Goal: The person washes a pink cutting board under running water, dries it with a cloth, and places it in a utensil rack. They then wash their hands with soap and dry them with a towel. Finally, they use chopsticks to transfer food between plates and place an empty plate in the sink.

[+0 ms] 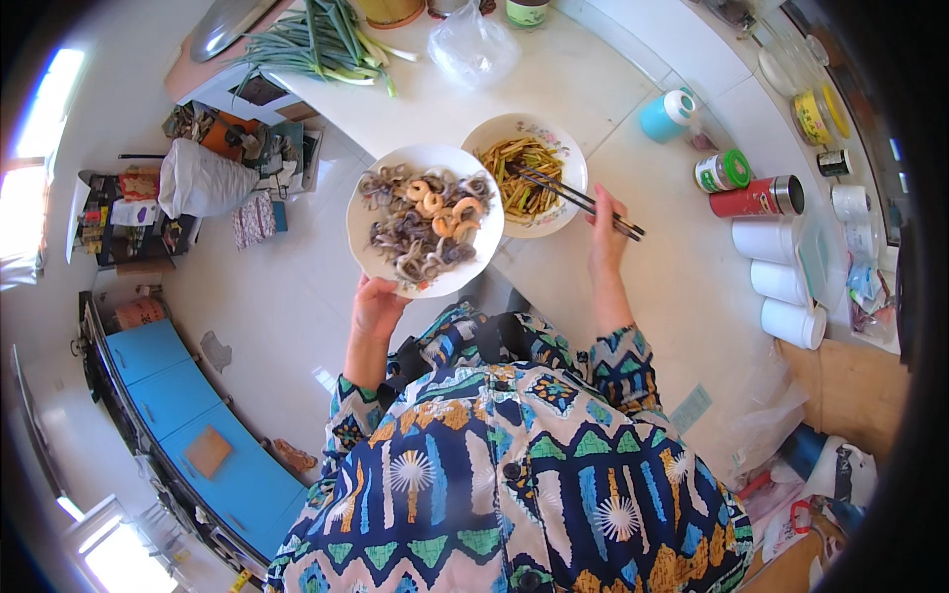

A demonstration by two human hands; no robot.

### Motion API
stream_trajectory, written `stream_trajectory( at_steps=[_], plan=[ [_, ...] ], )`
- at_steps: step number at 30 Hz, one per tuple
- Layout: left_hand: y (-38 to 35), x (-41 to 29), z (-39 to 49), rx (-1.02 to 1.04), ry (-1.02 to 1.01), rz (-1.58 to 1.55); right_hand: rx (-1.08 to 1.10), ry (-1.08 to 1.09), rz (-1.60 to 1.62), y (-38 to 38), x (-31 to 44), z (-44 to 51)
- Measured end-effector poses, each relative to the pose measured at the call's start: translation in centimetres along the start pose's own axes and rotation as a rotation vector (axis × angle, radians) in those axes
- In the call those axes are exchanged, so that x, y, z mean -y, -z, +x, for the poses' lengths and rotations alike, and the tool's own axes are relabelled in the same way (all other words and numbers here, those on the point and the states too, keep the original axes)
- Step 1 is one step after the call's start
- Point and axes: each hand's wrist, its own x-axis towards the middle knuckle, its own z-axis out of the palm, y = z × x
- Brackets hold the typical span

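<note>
My left hand (379, 305) grips the lower rim of a white plate (361, 256) and holds it up, over the counter's edge. On the plate are small octopus or squid pieces (406, 230) and several curled shrimp (445, 211). My right hand (609, 226) holds dark chopsticks (567, 194); their tips reach into cut, browned vegetable strips (523, 174) in a white floral bowl (567, 152) on the counter. The held plate overlaps the bowl's left side in view, so I cannot tell whether they touch.
Green onions (319, 44) and a clear plastic bag (474, 46) lie at the counter's far side. Along the right stand a turquoise bottle (663, 116), a green-lidded jar (723, 171), a red thermos (752, 197) and several white containers (764, 241). Blue cabinets (170, 389) line the lower left.
</note>
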Motion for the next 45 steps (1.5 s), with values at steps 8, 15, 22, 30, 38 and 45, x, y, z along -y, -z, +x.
stream_trajectory(
  at_steps=[8,15,22,30,38,45],
  plan=[
    [-1.6,2.0,2.6,-0.086,0.008,0.163,0.271,0.276,-0.081,2.3,8.3,-6.8],
    [-3.3,2.2,2.9,-0.064,0.047,0.149,0.719,0.734,-0.435,-0.7,7.6,-9.4],
    [-2.4,2.2,2.5,-0.033,0.064,0.160,0.673,0.871,-0.512,-0.3,6.6,-8.7],
    [-1.4,2.0,2.1,0.027,0.067,0.163,0.642,0.882,-0.498,-0.3,6.8,-8.2],
    [-1.9,2.3,1.7,-0.038,0.078,0.085,0.551,0.886,-0.497,-0.3,6.9,-7.4],
    [-0.7,2.2,1.9,0.054,0.104,0.157,0.500,0.878,-0.484,0.3,6.6,-5.8]
  ],
)
